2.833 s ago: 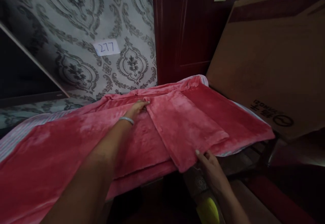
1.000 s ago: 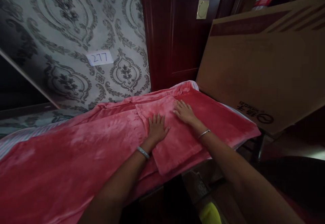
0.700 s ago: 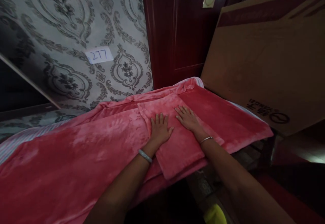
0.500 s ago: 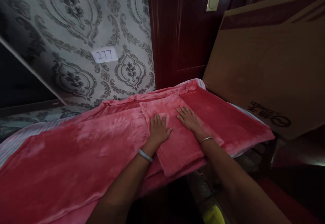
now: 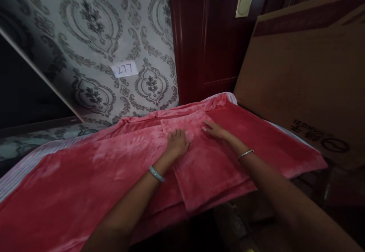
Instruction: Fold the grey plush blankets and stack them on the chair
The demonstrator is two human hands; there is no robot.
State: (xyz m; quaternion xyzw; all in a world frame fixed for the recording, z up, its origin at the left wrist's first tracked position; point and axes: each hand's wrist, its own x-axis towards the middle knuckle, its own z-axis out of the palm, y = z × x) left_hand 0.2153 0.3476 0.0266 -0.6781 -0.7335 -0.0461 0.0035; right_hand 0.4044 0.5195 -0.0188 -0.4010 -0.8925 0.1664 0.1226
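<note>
A pink plush blanket (image 5: 85, 183) covers a raised surface from lower left to right. On it lies a folded pink plush cloth (image 5: 208, 168), a long panel whose near end hangs over the front edge. My left hand (image 5: 177, 143), with a pale bangle at the wrist, lies flat with fingers out on the cloth's far left part. My right hand (image 5: 215, 130), with a thin bangle, rests flat on the cloth's far end, fingers pointing left. Neither hand grips anything.
Patterned grey wallpaper (image 5: 94, 35) with a small label reading 277 (image 5: 124, 69) stands behind. A dark red wooden door (image 5: 211, 39) is at centre back. A large cardboard box (image 5: 308, 77) leans at the right, close to the blanket's edge. The floor below is dark.
Since 2.8 s ago my right hand left the cloth's hanging near corner and came up onto the cloth. Both hands then stayed flat on it, sliding slightly toward its far end.
</note>
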